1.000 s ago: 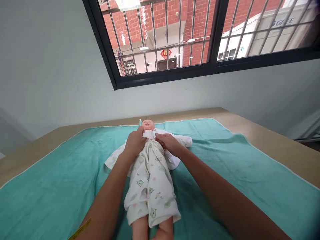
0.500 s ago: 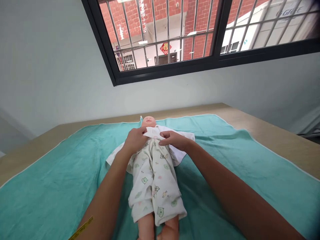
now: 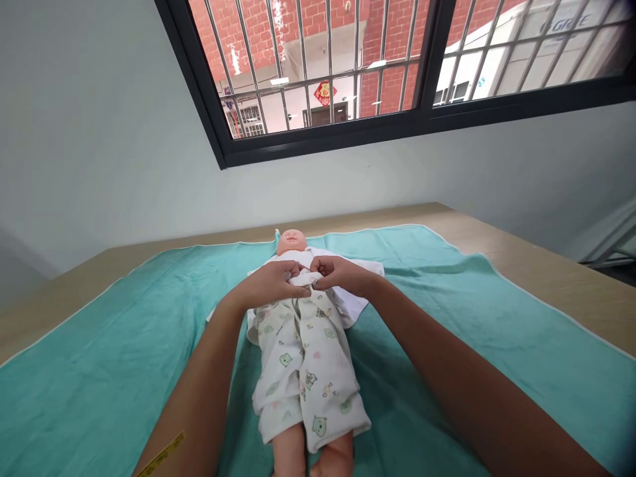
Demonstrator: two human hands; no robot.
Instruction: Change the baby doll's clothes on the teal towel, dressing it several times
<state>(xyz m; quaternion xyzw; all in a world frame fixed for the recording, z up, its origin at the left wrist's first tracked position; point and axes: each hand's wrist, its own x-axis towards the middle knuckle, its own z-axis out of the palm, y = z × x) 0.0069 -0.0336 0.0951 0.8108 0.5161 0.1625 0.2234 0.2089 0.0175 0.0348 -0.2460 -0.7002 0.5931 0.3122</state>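
A baby doll [image 3: 292,241] lies on its back on a teal towel [image 3: 447,331], head toward the wall. It wears white trousers [image 3: 303,371] printed with small animals and a white top. My left hand [image 3: 271,283] and my right hand [image 3: 338,274] meet over the doll's chest. Both are closed, pinching the white cloth of the top between their fingertips. The doll's bare legs [image 3: 308,457] stick out at the lower edge of the view.
The towel covers a wooden table [image 3: 546,278] that stands against a grey wall. A barred window [image 3: 377,66] with a black frame is above. A yellow band [image 3: 161,454] shows on my left forearm.
My hands have drawn together at the doll's chest and now pinch the white cloth between them. My left hand has slid down from the collar. The view has shifted slightly.
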